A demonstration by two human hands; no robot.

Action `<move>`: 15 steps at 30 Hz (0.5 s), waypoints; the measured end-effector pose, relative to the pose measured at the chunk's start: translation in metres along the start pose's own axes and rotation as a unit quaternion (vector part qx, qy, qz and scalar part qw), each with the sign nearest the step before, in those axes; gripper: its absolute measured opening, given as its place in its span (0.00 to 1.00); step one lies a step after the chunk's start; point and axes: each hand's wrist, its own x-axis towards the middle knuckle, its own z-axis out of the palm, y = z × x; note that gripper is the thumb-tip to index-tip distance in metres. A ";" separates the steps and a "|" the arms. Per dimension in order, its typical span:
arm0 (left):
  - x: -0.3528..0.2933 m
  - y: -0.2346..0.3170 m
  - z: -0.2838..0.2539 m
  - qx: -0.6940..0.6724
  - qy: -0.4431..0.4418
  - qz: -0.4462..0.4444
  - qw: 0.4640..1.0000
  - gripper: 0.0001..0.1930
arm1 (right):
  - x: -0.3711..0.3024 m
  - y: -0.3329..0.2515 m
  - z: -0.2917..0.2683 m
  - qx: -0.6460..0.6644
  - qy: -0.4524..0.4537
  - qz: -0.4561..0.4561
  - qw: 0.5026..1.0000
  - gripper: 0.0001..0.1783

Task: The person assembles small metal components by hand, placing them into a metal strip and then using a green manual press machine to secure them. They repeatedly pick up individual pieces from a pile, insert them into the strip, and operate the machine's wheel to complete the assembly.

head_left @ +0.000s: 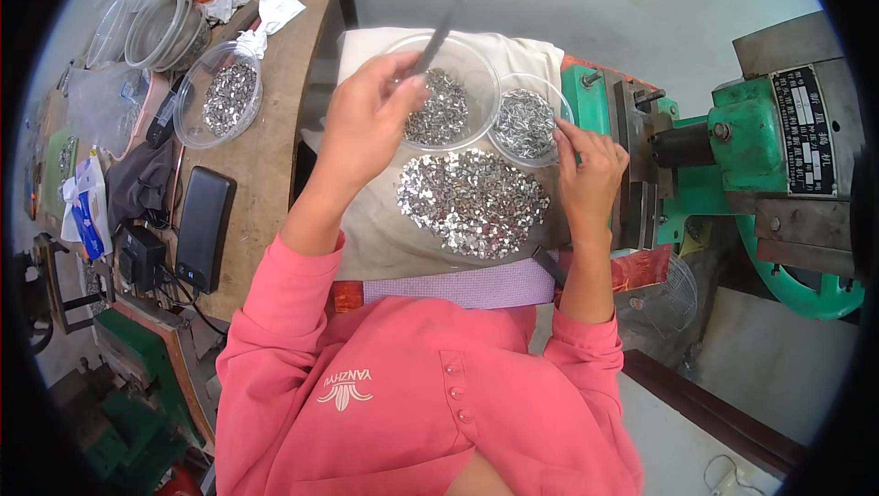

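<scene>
My left hand is raised over the left side of the large clear plastic tub. Its fingers are closed around a dark, narrow, flat tool, blurred and pointing up and away. Small shiny metal pieces lie inside that tub. To its right, a smaller clear tub is filled with similar metal bits. My right hand pinches the right rim of the smaller tub with thumb and fingertips. Nearer to me, a broad pile of loose metal pieces spreads over the cloth.
A green machine with a handwheel stands close on the right. The wooden bench at left carries another tub of metal pieces, a black power bank, stacked round containers and crumpled tissue.
</scene>
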 end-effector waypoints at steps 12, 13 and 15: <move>-0.142 -0.011 -0.018 -0.088 -0.369 -0.235 0.895 0.14 | -0.087 -0.071 -0.049 0.246 -0.166 -0.123 0.947 0.22; -0.146 -0.016 -0.015 -0.076 -0.397 -0.248 0.880 0.14 | -0.099 -0.072 -0.046 0.239 -0.196 -0.142 0.940 0.22; -0.153 -0.022 -0.007 -0.076 -0.408 -0.251 0.874 0.14 | -0.118 -0.069 -0.037 0.229 -0.197 -0.140 0.943 0.20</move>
